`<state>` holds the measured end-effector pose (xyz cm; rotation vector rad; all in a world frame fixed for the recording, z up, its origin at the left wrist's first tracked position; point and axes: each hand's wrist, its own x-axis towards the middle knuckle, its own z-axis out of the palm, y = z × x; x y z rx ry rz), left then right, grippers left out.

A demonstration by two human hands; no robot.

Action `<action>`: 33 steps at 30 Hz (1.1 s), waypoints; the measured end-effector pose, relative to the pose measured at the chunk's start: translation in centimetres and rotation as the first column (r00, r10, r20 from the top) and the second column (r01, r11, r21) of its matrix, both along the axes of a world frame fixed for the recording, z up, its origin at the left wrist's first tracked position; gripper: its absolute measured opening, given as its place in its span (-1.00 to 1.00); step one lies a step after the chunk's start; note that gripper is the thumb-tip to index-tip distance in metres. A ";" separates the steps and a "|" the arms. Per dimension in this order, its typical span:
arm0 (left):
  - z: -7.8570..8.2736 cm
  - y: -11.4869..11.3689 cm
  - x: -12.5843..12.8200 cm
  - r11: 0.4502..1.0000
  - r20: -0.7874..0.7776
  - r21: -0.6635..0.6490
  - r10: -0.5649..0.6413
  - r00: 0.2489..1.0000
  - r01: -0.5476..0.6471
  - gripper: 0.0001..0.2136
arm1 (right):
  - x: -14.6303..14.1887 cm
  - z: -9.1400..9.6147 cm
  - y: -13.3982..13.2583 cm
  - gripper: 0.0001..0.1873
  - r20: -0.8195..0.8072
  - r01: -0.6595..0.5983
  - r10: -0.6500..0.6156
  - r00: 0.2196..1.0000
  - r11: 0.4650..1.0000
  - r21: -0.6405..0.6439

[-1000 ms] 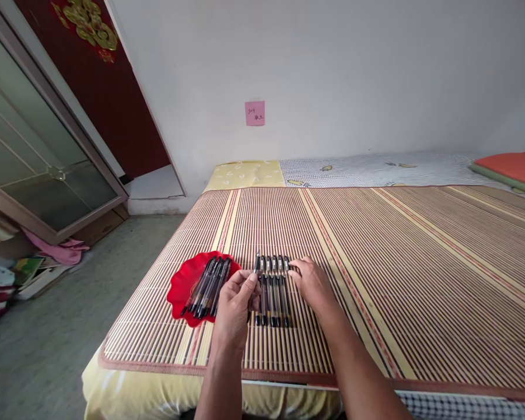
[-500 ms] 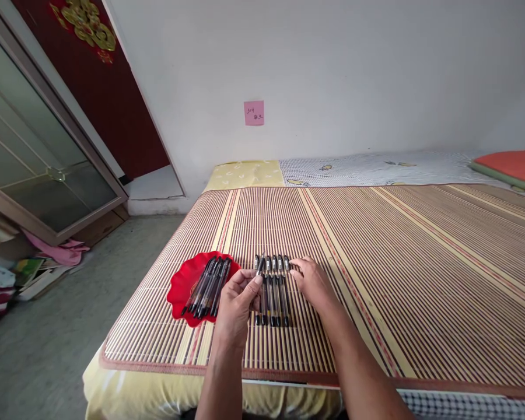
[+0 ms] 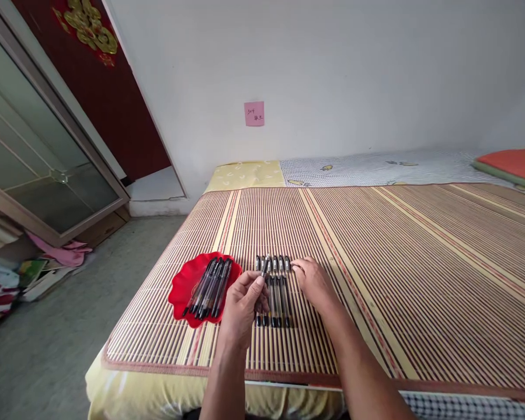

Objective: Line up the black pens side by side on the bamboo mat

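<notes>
By near edge of brown slatted bamboo mat (image 3: 398, 262) | left hand (image 3: 244, 296) pinching slim black pen (image 3: 265, 266) | right hand (image 3: 314, 282), fingers curled, beside black tubular caps (image 3: 281, 263)

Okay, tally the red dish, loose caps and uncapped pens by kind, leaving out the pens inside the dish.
Red dish: 1
Loose caps: 6
Uncapped pens lying down: 5
Uncapped pen in the left hand: 1
Total: 13

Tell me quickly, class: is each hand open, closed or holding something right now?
Left hand: closed, holding a pen.
Right hand: fingers bent beside the rightmost cap; whether it grips anything cannot be told.
</notes>
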<state>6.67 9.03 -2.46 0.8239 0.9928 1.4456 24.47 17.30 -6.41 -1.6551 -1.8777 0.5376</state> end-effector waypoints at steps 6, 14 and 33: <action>-0.3 0.3 0.5 0.997 -0.113 0.053 0.058 0.992 -0.052 -0.67 | -0.1 4.4 -2.1 -0.59 -0.613 -0.243 0.162 0.773 0.969 -0.051; -0.1 -0.4 1.7 0.974 -0.479 0.162 0.219 0.850 -0.159 -0.86 | -2.3 6.1 -3.6 -0.66 -0.799 -0.315 0.176 0.576 0.949 -0.018; 0.9 -0.7 1.2 0.982 -0.428 0.106 -0.098 0.898 0.158 -0.73 | -1.1 6.6 -3.8 -0.77 -0.713 -0.344 0.281 0.643 0.937 0.059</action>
